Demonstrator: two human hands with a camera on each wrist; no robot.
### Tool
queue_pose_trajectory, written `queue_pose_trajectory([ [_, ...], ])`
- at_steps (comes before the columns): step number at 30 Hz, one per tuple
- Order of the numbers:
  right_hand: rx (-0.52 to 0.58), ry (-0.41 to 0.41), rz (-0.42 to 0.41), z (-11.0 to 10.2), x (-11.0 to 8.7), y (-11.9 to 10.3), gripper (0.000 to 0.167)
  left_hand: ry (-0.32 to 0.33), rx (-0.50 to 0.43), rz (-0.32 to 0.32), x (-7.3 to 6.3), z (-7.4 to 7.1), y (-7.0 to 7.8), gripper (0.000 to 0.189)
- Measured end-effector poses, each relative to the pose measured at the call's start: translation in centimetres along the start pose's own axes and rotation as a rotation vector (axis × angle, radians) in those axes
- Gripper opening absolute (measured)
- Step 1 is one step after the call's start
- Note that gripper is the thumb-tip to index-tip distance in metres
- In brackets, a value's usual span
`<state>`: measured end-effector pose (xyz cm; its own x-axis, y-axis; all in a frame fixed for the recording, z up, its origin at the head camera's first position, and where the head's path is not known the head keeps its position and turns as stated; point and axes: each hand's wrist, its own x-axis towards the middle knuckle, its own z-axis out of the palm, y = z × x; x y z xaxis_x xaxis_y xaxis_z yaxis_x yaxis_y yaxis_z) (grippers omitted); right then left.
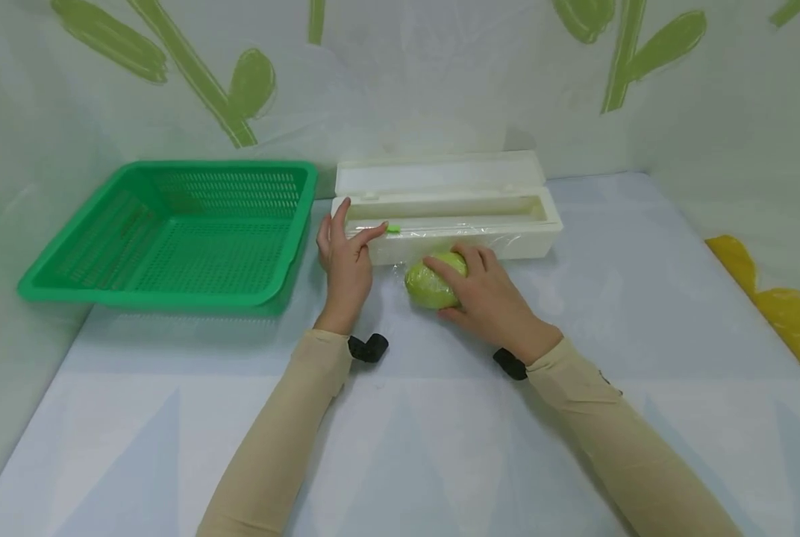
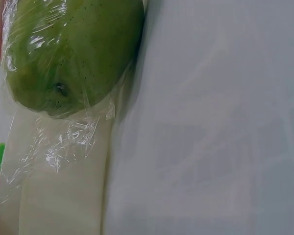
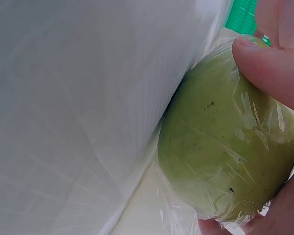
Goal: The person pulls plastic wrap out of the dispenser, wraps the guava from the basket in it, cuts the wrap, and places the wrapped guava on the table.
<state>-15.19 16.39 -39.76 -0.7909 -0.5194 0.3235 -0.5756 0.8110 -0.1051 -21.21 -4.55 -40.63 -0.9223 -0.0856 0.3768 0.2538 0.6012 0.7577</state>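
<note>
A green mango point(image 1: 435, 282) in clear cling film lies against the front of a white cling film box point(image 1: 454, 242). My right hand point(image 1: 490, 298) grips the mango from the right, the thumb point(image 3: 267, 66) pressing on the film. Film runs from the mango point(image 2: 78, 54) to the box, with crumpled film point(image 2: 71, 142) between them. At the box's left end rests my left hand point(image 1: 348, 272), its fingers fairly straight and its thumb touching a small green slider point(image 1: 392, 229). The box lid point(image 1: 440, 175) stands raised at the back.
A green plastic basket point(image 1: 279, 294) with slotted walls stands left of the box. Behind the table point(image 1: 400, 447) hangs a pale sheet point(image 1: 427, 82) with green leaf prints. Black wrist mounts point(image 1: 369, 348) sit under both sleeves.
</note>
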Motion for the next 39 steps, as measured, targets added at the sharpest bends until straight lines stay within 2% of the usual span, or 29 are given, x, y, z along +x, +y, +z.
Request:
queue_pose_trajectory([
  [3, -0.006, 0.01, 0.009, -0.13, -0.05, 0.11, 0.079, 0.005, 0.048, 0.075, 0.18, 0.1, 0.25, 0.04],
  [9, -0.007, 0.003, -0.011, -0.12, 0.02, 0.02, 0.077, 0.003, 0.133, 0.178, 0.07, -0.02, 0.15, 0.045],
  [13, -0.01, 0.01, -0.015, -0.24, 0.22, 0.12, 0.077, 0.043, 0.19, 0.278, 0.32, -0.12, 0.22, 0.047],
  [16, -0.012, 0.007, -0.008, -0.27, 0.18, 0.27, 0.077, 0.063, 0.229, 0.322, 0.41, 0.04, 0.41, 0.048],
  [20, -0.004, 0.007, -0.01, -0.14, 0.19, 0.39, 0.077, 0.065, 0.216, 0.319, 0.41, 0.17, 0.52, 0.043],
  [27, 0.0, 0.0, -0.021, 0.24, 0.2, 0.49, 0.078, -0.015, 0.149, 0.276, 0.29, -0.2, 0.41, 0.033],
  [35, -0.009, -0.014, -0.001, -0.1, 0.12, 0.24, 0.078, -0.025, 0.107, 0.312, 0.29, -0.28, 0.44, 0.031],
  [39, -0.005, -0.015, 0.0, -0.16, 0.08, 0.05, 0.078, -0.036, 0.095, 0.296, 0.21, -0.4, 0.44, 0.022],
])
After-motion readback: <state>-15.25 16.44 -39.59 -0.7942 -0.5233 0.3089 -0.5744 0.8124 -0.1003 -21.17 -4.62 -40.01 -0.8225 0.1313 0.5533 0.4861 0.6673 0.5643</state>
